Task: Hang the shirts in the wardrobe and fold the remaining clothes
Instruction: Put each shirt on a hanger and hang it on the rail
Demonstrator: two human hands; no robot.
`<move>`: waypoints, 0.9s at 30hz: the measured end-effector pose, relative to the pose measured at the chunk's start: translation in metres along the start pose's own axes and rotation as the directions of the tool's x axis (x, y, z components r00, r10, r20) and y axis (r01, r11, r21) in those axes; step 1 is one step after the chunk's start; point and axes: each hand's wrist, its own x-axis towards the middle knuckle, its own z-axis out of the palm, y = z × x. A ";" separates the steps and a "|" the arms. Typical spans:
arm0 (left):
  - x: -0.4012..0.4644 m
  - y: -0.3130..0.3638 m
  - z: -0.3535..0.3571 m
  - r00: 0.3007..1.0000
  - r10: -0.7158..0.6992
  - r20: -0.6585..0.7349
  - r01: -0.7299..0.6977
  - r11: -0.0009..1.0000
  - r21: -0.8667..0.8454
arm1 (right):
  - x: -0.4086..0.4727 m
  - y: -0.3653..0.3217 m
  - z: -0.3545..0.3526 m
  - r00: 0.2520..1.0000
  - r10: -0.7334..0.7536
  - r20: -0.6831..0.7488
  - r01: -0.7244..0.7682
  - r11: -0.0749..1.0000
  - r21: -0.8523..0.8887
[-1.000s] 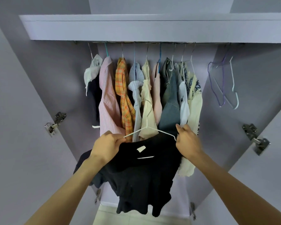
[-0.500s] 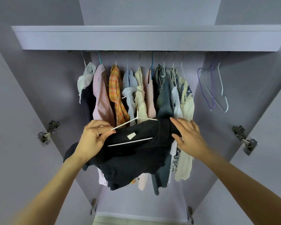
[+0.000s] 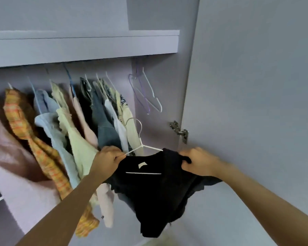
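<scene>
Black shirt (image 3: pixel 155 189), half-seated on white hanger (image 3: pixel 140 144) below the rail: left hand (image 3: pixel 108 161) pinches hanger arm, right hand (image 3: pixel 196 161) grips shoulder fabric; risk of that shoulder slipping off when lifted.

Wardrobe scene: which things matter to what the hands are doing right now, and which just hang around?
In use: black shirt, white hanger, left hand, right hand.

Just hanging: orange plaid shirt, grey garment, empty hangers, door hinge.
</scene>
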 end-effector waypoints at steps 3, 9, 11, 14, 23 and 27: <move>0.035 0.025 0.019 0.997 0.057 0.044 -0.064 0.982 0.178 | -0.015 0.007 -0.017 0.989 0.135 -0.055 -0.138 0.990 -0.041; 0.098 0.043 0.011 1.000 0.030 -0.006 -0.023 0.877 0.480 | -0.017 -0.002 -0.032 0.939 0.289 -0.187 -0.314 0.941 -0.123; 0.117 0.037 0.000 1.000 -0.005 0.026 -0.010 0.831 0.556 | -0.007 -0.007 -0.032 0.932 0.286 -0.224 -0.312 0.946 -0.089; 0.143 0.028 -0.016 0.986 -0.121 0.112 0.030 0.803 0.596 | 0.015 -0.017 -0.031 0.947 0.253 -0.196 -0.259 0.966 -0.002; 0.151 -0.005 -0.021 0.980 -0.125 0.154 0.026 0.850 0.526 | 0.096 -0.056 -0.028 0.973 0.140 -0.184 -0.158 0.984 -0.086; 0.149 -0.021 -0.029 0.988 -0.119 0.098 0.056 0.872 0.486 | 0.132 -0.071 -0.030 0.960 0.131 -0.246 -0.144 0.989 -0.034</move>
